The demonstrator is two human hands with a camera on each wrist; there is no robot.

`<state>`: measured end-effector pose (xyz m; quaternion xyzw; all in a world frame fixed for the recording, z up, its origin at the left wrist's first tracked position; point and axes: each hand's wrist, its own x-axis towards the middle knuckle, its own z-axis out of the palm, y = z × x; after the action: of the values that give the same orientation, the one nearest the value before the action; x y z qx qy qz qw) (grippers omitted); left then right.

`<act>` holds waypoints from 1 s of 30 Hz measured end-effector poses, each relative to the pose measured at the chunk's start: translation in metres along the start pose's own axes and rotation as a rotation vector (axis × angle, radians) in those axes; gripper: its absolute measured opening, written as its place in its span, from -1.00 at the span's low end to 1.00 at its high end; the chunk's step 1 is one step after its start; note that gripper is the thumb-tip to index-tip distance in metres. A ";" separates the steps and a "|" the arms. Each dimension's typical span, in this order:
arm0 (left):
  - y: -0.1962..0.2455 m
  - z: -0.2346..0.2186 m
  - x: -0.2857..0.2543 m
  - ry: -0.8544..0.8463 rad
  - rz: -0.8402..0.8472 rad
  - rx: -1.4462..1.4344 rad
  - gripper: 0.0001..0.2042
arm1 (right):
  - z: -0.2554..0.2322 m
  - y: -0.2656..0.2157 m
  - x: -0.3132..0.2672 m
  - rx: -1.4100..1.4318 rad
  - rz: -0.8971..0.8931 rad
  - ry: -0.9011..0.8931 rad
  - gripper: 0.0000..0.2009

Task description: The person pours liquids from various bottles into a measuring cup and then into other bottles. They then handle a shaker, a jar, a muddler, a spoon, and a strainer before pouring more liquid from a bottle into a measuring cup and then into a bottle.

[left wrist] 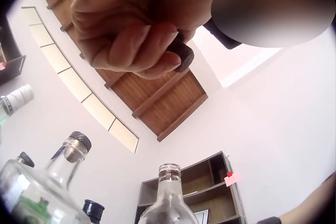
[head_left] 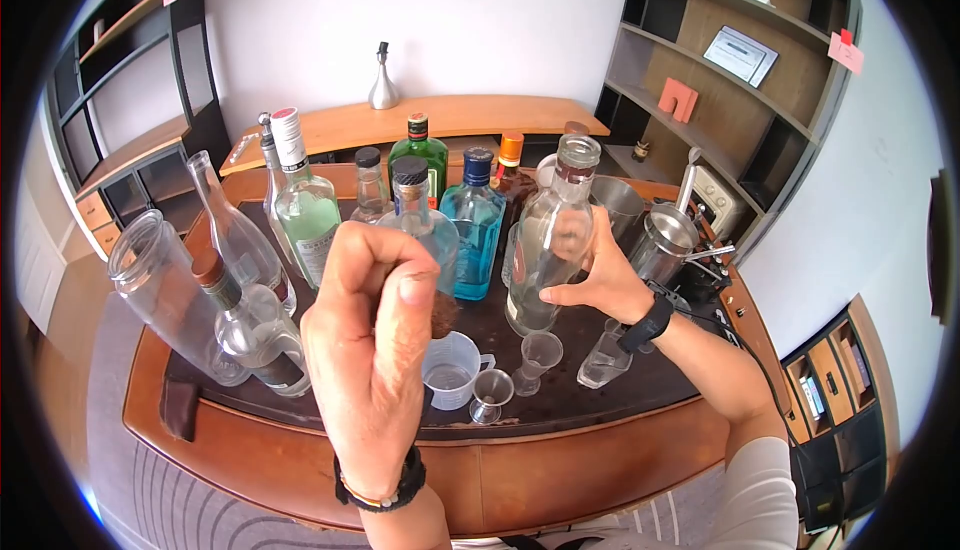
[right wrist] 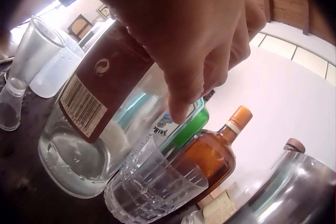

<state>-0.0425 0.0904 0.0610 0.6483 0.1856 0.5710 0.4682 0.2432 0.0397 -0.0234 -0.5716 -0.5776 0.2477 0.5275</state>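
Note:
My left hand (head_left: 365, 350) is raised in front of the bottles with its fingers curled in. Between its fingertips it pinches a small dark stopper (left wrist: 181, 57), mostly hidden by the fingers. My right hand (head_left: 605, 275) grips a clear glass bottle (head_left: 545, 235) around its body, thumb toward me. This bottle's mouth is uncapped, and it stands nearly upright over the dark table top. On its side is a brown label (right wrist: 100, 87) with a barcode, and a little clear liquid shows at the bottom. A cut-glass tumbler (right wrist: 152, 187) is right beside its base.
In front are a plastic measuring cup (head_left: 450, 375), a metal jigger (head_left: 491, 395) and a clear jigger (head_left: 540, 355). Behind are a blue bottle (head_left: 472, 230) and a green bottle (head_left: 425, 150). Several clear bottles and a tall jar (head_left: 165, 290) stand left; a metal shaker (head_left: 665, 240) stands right.

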 end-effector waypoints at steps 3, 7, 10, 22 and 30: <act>0.001 0.003 0.001 -0.008 0.001 0.045 -0.82 | 0.002 0.003 -0.001 0.012 0.046 -0.036 0.09; 0.001 0.004 0.001 -0.020 -0.009 0.055 -0.84 | 0.003 0.004 -0.005 0.006 0.085 -0.049 0.06; -0.004 0.005 0.001 -0.020 -0.008 0.009 -0.85 | 0.004 0.006 -0.006 0.045 0.065 -0.051 0.03; -0.016 0.019 0.002 0.006 0.104 0.102 -0.59 | -0.001 0.010 -0.012 0.101 0.087 -0.085 0.06; -0.013 0.015 0.000 -0.065 0.000 0.043 -0.81 | -0.030 -0.010 -0.050 0.004 0.080 -0.002 0.06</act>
<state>-0.0253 0.0911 0.0513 0.6765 0.1828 0.5455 0.4599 0.2555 -0.0176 -0.0216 -0.5930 -0.5542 0.2705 0.5177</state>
